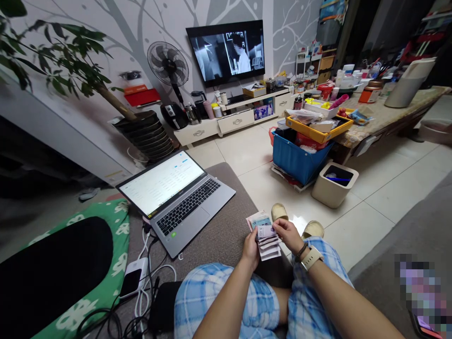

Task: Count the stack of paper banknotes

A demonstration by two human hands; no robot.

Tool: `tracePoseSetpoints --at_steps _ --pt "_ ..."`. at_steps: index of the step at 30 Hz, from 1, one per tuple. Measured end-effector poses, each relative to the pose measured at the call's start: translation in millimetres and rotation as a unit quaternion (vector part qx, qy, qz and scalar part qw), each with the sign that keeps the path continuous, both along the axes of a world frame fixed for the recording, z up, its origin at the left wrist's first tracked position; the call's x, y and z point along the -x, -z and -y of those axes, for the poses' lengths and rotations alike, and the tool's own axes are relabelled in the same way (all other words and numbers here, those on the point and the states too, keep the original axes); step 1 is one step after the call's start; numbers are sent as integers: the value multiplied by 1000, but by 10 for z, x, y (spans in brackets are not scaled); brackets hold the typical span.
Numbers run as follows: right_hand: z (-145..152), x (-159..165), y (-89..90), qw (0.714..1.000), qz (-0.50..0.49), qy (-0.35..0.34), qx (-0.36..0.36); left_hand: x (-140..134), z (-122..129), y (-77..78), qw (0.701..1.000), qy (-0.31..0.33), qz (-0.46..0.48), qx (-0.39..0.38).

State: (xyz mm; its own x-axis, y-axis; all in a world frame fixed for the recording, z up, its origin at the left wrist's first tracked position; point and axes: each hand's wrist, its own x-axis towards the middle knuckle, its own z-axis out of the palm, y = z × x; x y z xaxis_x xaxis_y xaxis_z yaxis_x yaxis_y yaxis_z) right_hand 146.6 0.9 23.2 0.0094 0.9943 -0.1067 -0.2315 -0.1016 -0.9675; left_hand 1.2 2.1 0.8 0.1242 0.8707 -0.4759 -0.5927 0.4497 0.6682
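Fanned banknotes (269,248) are gripped in my left hand (251,248), above my lap. A purple note lies on top, a bluish-green one behind it, and several pale edges stick out below. My right hand (287,234) pinches the right corner of the purple note (265,231) between thumb and fingers. A light watch and a dark bracelet are on my right wrist. To the left of my hands, an open laptop (192,212) with a lit screen rests on the grey-brown seat.
Cables and a white power bank with a dark panel (133,278) lie left of my legs. Slippers (313,229) stand on the tiles ahead. Beyond are a beige bin (334,186), a blue crate (298,157) and a cluttered table (374,115). A blurred phone-like thing lies far right.
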Motion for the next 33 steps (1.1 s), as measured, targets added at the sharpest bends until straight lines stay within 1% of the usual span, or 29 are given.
tracePoseSetpoints --at_steps 10,19,33 --pt "-2 1 51 1000 -9 2 5 1 3 -5 1000 3 -6 -3" --pt "-3 8 27 1000 -3 -2 4 -7 6 -11 1000 -3 -6 -5" --pt "-6 -7 48 1000 -10 -3 7 -12 -2 7 1000 -4 -14 3"
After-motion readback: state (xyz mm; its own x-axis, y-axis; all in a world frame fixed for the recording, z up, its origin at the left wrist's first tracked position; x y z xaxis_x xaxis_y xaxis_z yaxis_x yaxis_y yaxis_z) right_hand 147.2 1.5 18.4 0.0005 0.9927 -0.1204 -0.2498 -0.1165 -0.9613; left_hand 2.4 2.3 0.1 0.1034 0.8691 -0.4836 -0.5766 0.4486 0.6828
